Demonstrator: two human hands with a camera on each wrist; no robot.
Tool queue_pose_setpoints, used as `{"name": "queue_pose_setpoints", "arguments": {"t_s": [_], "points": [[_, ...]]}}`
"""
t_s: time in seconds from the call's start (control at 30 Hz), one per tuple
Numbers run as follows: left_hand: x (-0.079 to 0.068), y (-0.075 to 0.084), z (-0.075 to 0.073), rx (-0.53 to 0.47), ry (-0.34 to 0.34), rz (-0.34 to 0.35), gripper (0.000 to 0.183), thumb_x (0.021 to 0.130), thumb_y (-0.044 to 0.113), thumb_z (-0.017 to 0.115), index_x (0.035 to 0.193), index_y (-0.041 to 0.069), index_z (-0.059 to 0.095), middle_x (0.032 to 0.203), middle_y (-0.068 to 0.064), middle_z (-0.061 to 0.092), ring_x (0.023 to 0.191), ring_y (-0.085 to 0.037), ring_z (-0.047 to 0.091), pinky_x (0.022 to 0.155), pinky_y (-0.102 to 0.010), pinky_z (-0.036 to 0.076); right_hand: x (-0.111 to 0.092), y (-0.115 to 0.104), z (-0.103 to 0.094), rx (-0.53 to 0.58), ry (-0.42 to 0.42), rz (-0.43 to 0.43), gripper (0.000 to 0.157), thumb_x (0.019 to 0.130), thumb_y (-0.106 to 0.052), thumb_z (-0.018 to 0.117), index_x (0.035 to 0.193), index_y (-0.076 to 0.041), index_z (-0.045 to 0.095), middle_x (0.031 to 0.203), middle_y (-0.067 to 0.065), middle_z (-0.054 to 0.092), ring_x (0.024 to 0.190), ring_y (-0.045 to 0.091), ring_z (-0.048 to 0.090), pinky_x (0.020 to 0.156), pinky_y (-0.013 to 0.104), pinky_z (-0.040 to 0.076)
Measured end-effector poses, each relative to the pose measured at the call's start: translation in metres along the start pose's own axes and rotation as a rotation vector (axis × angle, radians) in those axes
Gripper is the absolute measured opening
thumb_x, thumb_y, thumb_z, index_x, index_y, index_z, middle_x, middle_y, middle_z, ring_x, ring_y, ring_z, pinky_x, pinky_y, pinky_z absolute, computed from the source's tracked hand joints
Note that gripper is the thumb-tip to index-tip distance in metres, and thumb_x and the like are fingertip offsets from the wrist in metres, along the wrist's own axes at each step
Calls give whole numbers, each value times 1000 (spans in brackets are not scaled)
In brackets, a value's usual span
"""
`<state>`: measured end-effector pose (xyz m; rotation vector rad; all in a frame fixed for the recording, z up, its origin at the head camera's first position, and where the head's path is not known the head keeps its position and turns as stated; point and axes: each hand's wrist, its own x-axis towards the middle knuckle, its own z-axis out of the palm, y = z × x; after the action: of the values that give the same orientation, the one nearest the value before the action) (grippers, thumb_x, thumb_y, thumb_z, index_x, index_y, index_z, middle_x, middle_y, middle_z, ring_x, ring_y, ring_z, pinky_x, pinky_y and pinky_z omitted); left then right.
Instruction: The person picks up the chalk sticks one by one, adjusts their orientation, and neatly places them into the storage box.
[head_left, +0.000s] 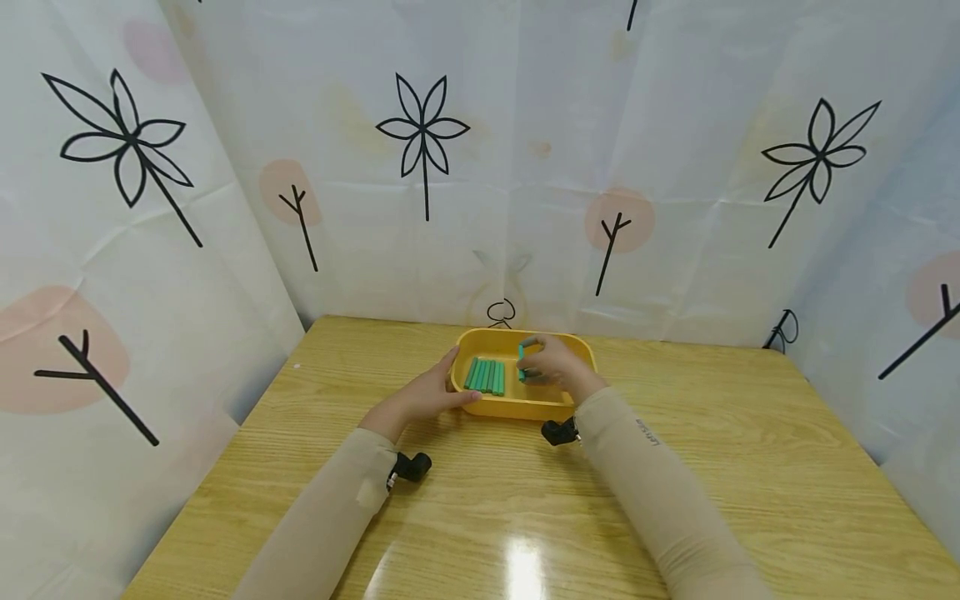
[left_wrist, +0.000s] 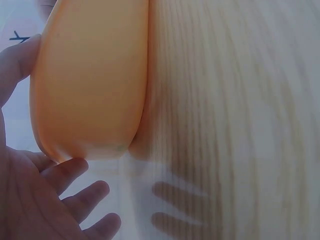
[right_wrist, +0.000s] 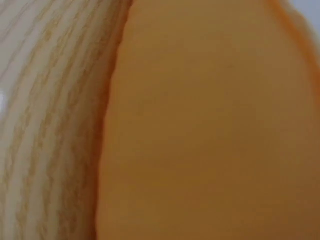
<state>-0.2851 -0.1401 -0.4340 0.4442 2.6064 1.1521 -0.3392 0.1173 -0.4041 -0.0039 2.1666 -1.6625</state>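
A yellow plastic tray (head_left: 517, 408) stands on the wooden table. Inside its left half lie several green sticks (head_left: 486, 377), side by side in a row. My left hand (head_left: 426, 395) holds the tray's left end, with its thumb along the near rim. In the left wrist view, the left hand (left_wrist: 45, 195) has its thumb and index finger against the tray wall (left_wrist: 92, 75). Over the tray's right half, my right hand (head_left: 557, 367) pinches one green stick (head_left: 521, 353), held roughly upright. The right wrist view shows only the tray's outer wall (right_wrist: 210, 120) and some tabletop, not the fingers.
The wooden table (head_left: 465, 517) extends around the tray on both sides and in front. Behind it hangs a pale curtain (head_left: 517, 167) with drawn flowers and twigs. Small black wrist devices (head_left: 411, 467) sit at both cuffs.
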Motion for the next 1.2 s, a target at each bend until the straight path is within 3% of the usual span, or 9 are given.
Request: {"name": "queue_pose_setpoints", "arguments": {"t_s": [0.27, 0.83, 1.2], "points": [[1, -1, 1, 17, 6, -1, 116, 84, 68, 67, 163, 19, -3, 166, -14, 14, 147, -34, 28, 116, -53, 26, 8, 13, 8, -41, 22, 19, 53, 95, 2, 63, 144, 0, 43, 94, 15, 60, 71, 21, 62, 67, 32, 58], [0, 1, 1, 24, 4, -17, 115, 83, 70, 66, 163, 22, -3, 164, -16, 20, 141, -36, 37, 113, -55, 31, 6, 15, 18, -147, 45, 15, 54, 94, 0, 66, 144, 2, 46, 118, 23, 58, 82, 26, 64, 72, 34, 59], [1, 0, 1, 33, 10, -27, 115, 83, 70, 66, 163, 24, -2, 165, -14, 17, 145, -36, 32, 115, -55, 28, 6, 15, 18, -159, 59, 17, 51, 95, -1, 66, 142, 1, 48, 114, 22, 58, 79, 25, 62, 69, 33, 59]]}}
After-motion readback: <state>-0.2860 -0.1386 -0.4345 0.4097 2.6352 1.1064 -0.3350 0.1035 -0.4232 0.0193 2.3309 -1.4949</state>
